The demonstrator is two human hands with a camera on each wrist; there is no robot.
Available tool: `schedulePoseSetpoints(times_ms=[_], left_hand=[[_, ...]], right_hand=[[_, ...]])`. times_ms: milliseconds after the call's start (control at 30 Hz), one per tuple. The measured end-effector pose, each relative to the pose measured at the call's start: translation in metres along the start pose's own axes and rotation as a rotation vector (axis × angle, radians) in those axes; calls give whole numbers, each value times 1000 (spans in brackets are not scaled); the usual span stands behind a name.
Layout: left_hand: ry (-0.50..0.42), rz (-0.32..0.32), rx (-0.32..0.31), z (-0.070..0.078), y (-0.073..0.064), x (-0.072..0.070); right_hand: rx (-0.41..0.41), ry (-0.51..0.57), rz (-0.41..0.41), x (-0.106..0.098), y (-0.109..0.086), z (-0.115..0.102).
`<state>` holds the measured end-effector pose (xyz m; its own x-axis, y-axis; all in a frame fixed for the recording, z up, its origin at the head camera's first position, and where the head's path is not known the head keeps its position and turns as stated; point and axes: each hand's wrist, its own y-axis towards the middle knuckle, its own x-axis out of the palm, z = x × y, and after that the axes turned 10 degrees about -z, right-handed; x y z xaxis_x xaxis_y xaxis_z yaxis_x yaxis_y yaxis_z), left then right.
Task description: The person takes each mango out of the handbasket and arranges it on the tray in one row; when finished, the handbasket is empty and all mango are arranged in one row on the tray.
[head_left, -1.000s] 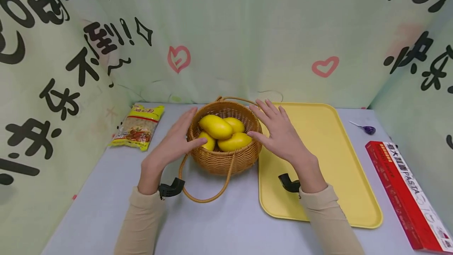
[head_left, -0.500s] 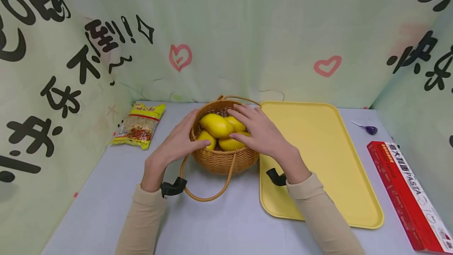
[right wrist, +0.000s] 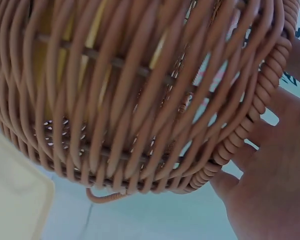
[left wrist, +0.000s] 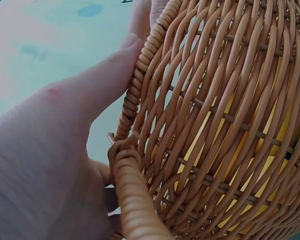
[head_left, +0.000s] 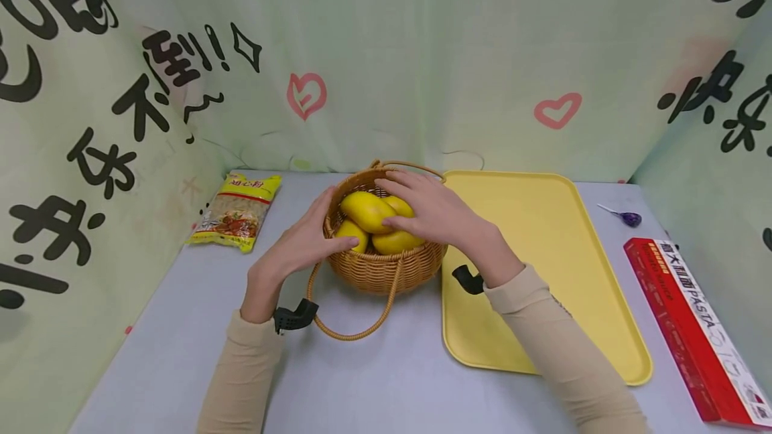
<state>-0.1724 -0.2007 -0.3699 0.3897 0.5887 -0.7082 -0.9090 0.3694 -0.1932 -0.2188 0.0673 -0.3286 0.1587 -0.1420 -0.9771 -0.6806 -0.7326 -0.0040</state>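
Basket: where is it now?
In the head view, basket mid-frame on the table, at the left edge of the tray; left hand at its left rim, right hand over its right side.

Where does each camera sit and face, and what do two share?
Head: on the head, facing forward and down at basket, yellow fruit and tray; left hand, right hand and sleeves show.
Left wrist: on that wrist, facing the basket close up; left hand shows.
Right wrist: on that wrist, facing the basket too; right hand shows.
Both wrist views share the basket.
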Motion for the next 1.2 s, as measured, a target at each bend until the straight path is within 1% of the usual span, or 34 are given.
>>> schedulePoseSetpoints(times_ms=[133, 233, 367, 500, 600, 867, 1033, 1200], left_hand=[[-43, -24, 20, -3, 1, -1], [-82, -40, 42, -6, 2, -2], [-140, -54, 81, -12, 6, -3], [-190, -60, 104, -14, 8, -3], [-208, -62, 109, -14, 8, -3], [-235, -65, 122, -18, 12, 1], [-233, -71, 122, -17, 12, 1], [-255, -79, 120, -17, 12, 0]], right_hand=[[-19, -1, -28, -5, 5, 0], [-16, -15, -65, -7, 10, -1], [11, -10, -139, -11, 17, -3], [35, 38, -208, -13, 24, -9], [51, 90, -257, -14, 29, -12], [83, 152, -373, -10, 41, -11], [107, 186, -410, -7, 49, -9], [121, 212, -431, -1, 54, -4]])
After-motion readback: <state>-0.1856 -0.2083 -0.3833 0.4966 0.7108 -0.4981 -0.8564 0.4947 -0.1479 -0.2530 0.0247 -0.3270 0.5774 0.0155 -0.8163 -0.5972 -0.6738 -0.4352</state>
